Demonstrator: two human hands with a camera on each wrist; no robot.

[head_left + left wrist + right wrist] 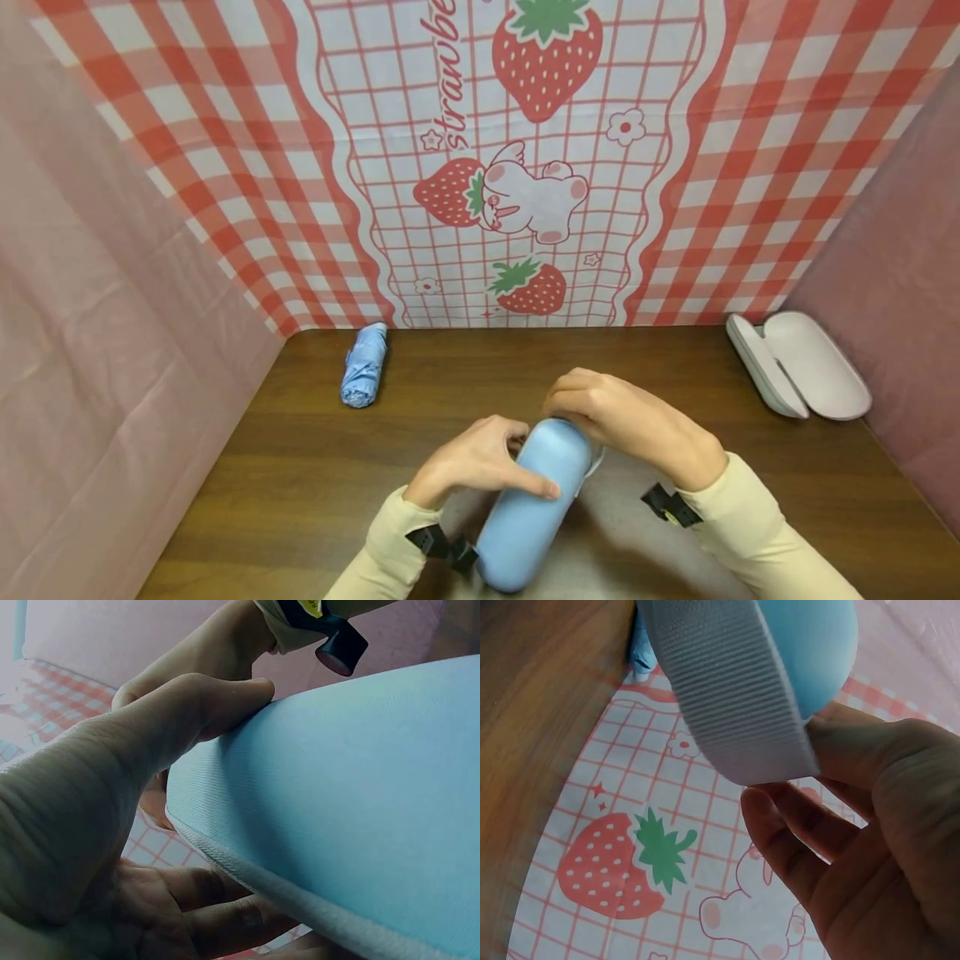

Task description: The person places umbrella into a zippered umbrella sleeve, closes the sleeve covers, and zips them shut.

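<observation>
The blue case (pixel 536 508) is at the near middle of the wooden tabletop (pixel 300 467), between the person's 2 hands, slanting so that its far end points up and to the right. The left hand (pixel 483 458) grips it from the side: the thumb (pixel 536 483) lies across the smooth upper face while the other fingers go round underneath, so the gap of the hand is only as wide as the case itself. This hold looks meant to steady the body and leave the far end free for the other hand.

The right hand (pixel 622 417) is bent over that far end, its fingers curled in close. In the right wrist view, its thumb side meets the blue shell and 1 fingertip sits at the edge of the ribbed grey band (pixel 735 697), so it seems to pinch the rim; whether it also has a small pull tab cannot be told, as the case hides that spot. A pale strap (pixel 597 461) loops out from the case's right side.

The folded blue umbrella (pixel 365 367) lies at the back left and the open white case (pixel 825 367) at the back right, its 2 halves spread; both are well apart from the hands, perhaps to leave working room.
</observation>
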